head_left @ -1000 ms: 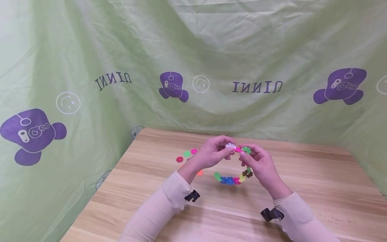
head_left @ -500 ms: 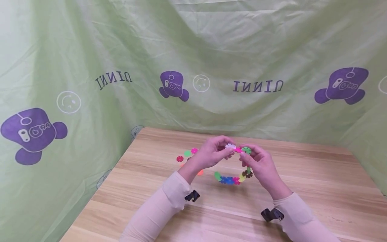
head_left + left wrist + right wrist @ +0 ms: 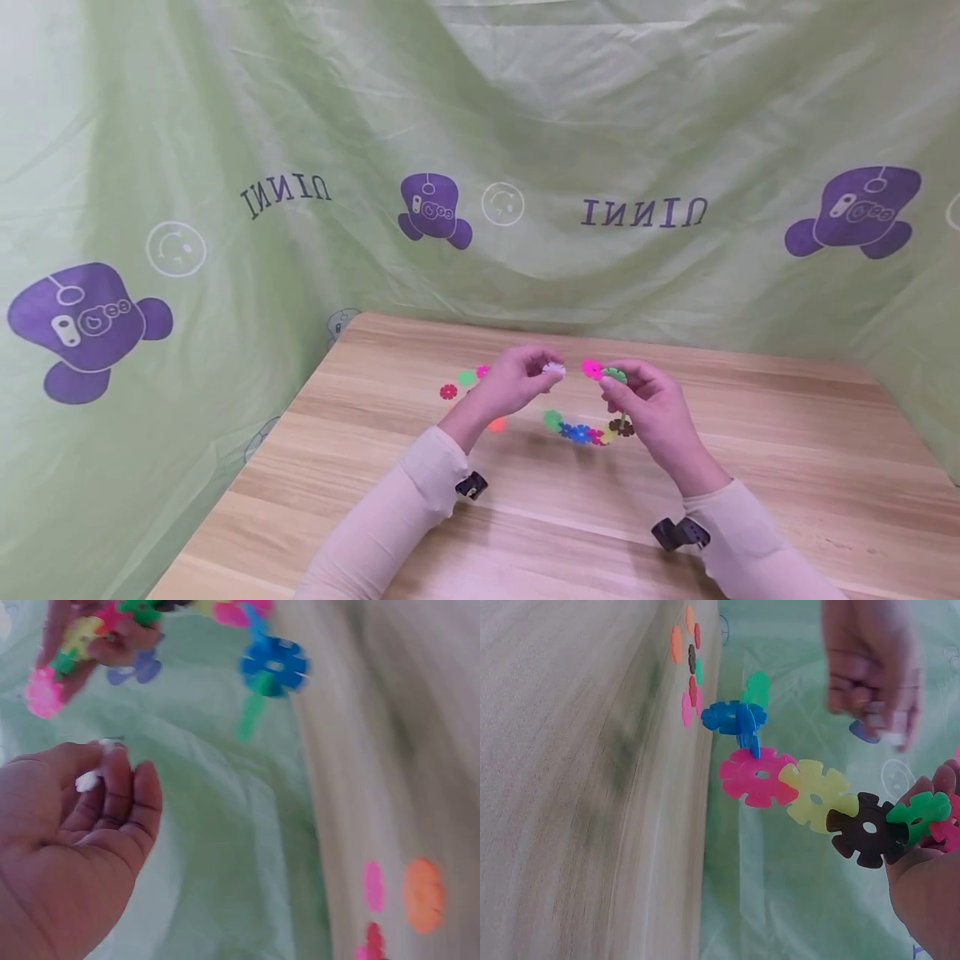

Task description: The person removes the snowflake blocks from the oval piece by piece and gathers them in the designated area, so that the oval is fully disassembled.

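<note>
My left hand (image 3: 510, 387) pinches a white snowflake disc (image 3: 553, 371) between thumb and fingers. Across a small gap, my right hand (image 3: 660, 412) grips a chain of interlocked plastic snowflake discs near one end. A bright pink disc (image 3: 592, 368) forms that end and points toward the white one. From the right hand the chain curves down and left in the air. In the right wrist view it runs through a dark brown disc (image 3: 869, 829), a yellow disc (image 3: 810, 796), a pink disc (image 3: 759, 778) and blue discs (image 3: 724, 718) to a green disc (image 3: 757, 688). Fingers hide part of the chain.
Several loose discs, among them a red disc (image 3: 448, 392) and an orange disc (image 3: 497, 424), lie on the wooden table (image 3: 337, 450) beside and partly behind the left forearm. A green printed curtain (image 3: 525, 275) hangs behind the table.
The white disc and the pink end disc were together between the hands; now they are apart. The left hand has moved left with the white disc, and the hanging chain has swung slightly right.
</note>
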Demonstrator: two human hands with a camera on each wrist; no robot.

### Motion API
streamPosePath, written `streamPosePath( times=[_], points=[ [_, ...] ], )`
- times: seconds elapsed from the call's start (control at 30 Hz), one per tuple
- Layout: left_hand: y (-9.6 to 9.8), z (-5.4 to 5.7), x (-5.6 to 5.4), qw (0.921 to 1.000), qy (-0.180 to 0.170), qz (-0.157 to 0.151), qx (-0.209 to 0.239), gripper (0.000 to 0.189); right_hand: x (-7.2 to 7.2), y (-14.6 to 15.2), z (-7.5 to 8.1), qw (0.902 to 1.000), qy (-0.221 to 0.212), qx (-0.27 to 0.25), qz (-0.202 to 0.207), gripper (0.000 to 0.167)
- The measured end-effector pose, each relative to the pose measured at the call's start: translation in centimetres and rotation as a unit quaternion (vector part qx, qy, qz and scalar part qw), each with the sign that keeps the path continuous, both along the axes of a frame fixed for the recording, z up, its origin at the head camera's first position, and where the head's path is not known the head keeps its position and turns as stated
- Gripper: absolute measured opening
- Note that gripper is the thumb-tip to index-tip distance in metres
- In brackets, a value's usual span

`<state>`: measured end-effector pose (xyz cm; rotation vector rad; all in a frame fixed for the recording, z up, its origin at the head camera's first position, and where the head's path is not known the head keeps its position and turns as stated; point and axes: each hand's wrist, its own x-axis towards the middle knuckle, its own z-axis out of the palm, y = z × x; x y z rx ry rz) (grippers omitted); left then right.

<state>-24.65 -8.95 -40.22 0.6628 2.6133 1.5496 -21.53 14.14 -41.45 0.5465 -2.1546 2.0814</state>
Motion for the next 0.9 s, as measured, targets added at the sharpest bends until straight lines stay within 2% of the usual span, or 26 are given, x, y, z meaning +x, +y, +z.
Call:
streamPosePath(
  times=[0.1, 0.23, 0.43, 0.6, 0.77, 0.9],
  points=[
    [-0.6, -1.3, -0.4, 0.9981, -0.024, 0.022, -0.053, 0.025, 0.0, 0.0, -0.1, 1.0000, -0.001, -0.006, 0.001, 0.024],
    [-1.3, -2.9, -1.2, 0.9924, -0.043, 0.033, -0.110, 0.026, 0.0, 0.0, -0.1, 1.0000, 0.000, -0.002, 0.002, 0.024],
    [-1.9, -4.7, -2.0, 0.9859, -0.077, 0.052, -0.139, 0.026, 0.1, -0.1, -0.2, 0.9999, -0.001, -0.004, 0.011, 0.023],
    [-2.2, -5.6, -2.4, 0.9767, -0.096, 0.049, -0.186, 0.027, 0.0, -0.1, -0.5, 0.9999, -0.003, 0.000, 0.012, 0.023],
    [-2.4, -6.0, -2.5, 0.9745, -0.124, 0.038, -0.183, 0.028, -0.1, -0.1, -0.7, 0.9998, -0.010, 0.008, 0.013, 0.023],
    [-2.4, -6.3, -2.7, 0.9750, -0.098, 0.032, -0.197, 0.026, -0.1, 0.0, -0.7, 0.9999, -0.009, 0.007, 0.012, 0.023]
  ],
)
